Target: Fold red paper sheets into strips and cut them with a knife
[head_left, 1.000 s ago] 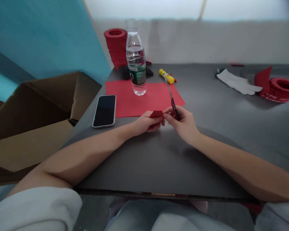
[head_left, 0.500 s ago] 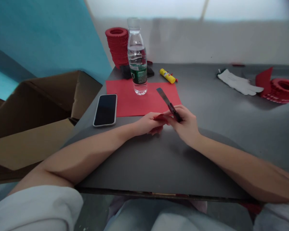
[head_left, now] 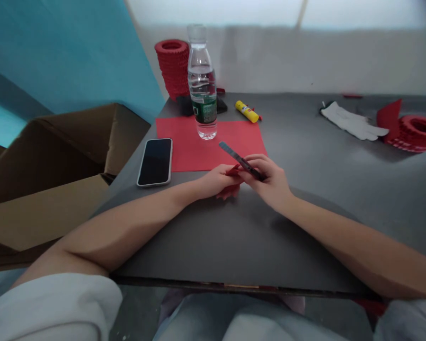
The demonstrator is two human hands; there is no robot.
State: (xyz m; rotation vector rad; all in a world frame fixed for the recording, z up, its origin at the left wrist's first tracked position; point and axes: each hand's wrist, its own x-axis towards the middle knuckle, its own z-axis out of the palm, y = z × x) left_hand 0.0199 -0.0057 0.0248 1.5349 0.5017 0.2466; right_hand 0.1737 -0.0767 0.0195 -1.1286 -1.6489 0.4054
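Note:
My left hand point(head_left: 216, 182) is closed on a small folded red paper piece point(head_left: 229, 191) above the grey table. Beside it my right hand point(head_left: 268, 180) grips a dark-handled utility knife point(head_left: 247, 167), its blade pointing up and to the left. The right fingertips meet the red piece next to the left fingers. Behind both hands lies a flat red sheet point(head_left: 191, 154), with a water bottle point(head_left: 204, 102) upright on it. Where exactly the fingers press on the red piece is partly hidden.
Left of the sheet is a phone point(head_left: 155, 162). A glue stick point(head_left: 247, 112), a pleated red roll point(head_left: 173, 71), a white glove point(head_left: 353, 121) and a red paper ring point(head_left: 421, 132) lie farther back. An open cardboard box point(head_left: 46, 203) stands left of the table point(head_left: 213, 251).
The knife in my right hand has tilted lower, its blade tip swinging left and down toward my left hand. My right hand has shifted slightly left.

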